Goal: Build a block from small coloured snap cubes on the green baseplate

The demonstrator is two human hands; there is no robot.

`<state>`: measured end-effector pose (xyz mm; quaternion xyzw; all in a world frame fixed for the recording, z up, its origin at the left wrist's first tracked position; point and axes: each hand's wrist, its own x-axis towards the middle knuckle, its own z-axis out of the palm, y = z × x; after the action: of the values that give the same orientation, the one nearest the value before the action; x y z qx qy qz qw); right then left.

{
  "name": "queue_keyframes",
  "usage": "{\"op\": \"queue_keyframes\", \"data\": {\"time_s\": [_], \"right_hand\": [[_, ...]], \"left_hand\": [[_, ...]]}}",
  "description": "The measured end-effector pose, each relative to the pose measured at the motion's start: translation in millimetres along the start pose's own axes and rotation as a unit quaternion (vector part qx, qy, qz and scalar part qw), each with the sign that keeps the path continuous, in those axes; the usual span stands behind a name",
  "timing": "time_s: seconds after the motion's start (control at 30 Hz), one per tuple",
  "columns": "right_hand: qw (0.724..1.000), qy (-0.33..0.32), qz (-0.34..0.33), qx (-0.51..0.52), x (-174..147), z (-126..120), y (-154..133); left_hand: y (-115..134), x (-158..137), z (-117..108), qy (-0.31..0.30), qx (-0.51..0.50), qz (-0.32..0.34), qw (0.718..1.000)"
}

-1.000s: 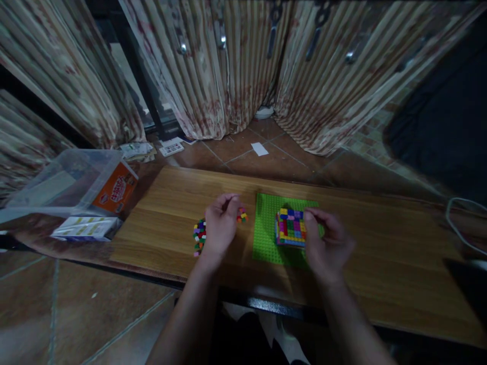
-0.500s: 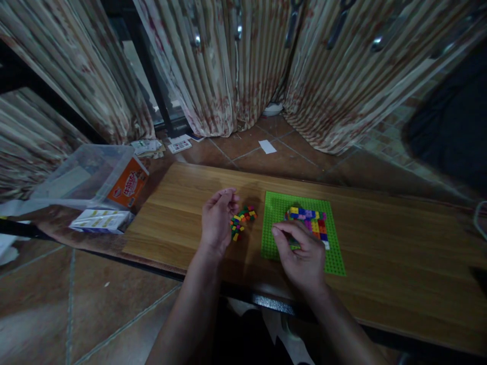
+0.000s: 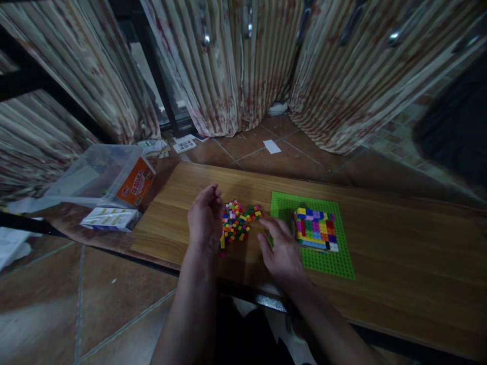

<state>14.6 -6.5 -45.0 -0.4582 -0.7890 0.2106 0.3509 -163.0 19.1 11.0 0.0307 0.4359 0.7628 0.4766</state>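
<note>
- The person's bare left hand [image 3: 205, 215] hovers at the left edge of a loose pile of small multicoloured plastic bricks [image 3: 238, 225]; its fingers curl inward, and whether they hold a brick I cannot tell.
- The person's bare right hand [image 3: 283, 248] reaches toward the pile's right side, thumb and forefinger apart, with a gap between their tips.
- The pile lies between the two hands on a long wood-grain tabletop [image 3: 399, 253].
- Right of the pile, a blocky build of multicoloured bricks [image 3: 315, 228] sits on a bright green studded baseplate [image 3: 331, 266], just beyond the right hand.
- Beyond the tabletop's left end are a clear plastic tub with an orange label [image 3: 102, 172] and a white-and-yellow carton [image 3: 111, 219].
</note>
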Motion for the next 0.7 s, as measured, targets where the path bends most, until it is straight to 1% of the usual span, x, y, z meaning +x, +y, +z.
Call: {"op": "queue_keyframes", "data": {"time_s": [0.13, 0.3, 0.37, 0.57, 0.7], "right_hand": [[0.999, 0.0, 0.0, -0.035, 3.7, 13.6, 8.7], [0.997, -0.039, -0.013, -0.065, 12.5, 26.2, 8.9], [0.996, -0.045, -0.02, -0.072, 13.8, 27.6, 7.2], [0.998, -0.028, -0.025, -0.051, 10.7, 23.6, -0.4], [0.996, -0.013, -0.08, -0.038, 3.2, 24.0, -11.5]], "left_hand": [[15.6, 7.1, -8.2, 0.027, -0.056, -0.031, 0.998], [23.5, 8.9, -16.5, 0.033, -0.075, -0.019, 0.996], [25.9, 8.1, -18.1, 0.04, -0.085, -0.021, 0.995], [32.6, 8.3, -23.4, 0.042, -0.108, -0.016, 0.993], [34.0, 8.6, -26.2, 0.038, -0.111, -0.015, 0.993]]}}
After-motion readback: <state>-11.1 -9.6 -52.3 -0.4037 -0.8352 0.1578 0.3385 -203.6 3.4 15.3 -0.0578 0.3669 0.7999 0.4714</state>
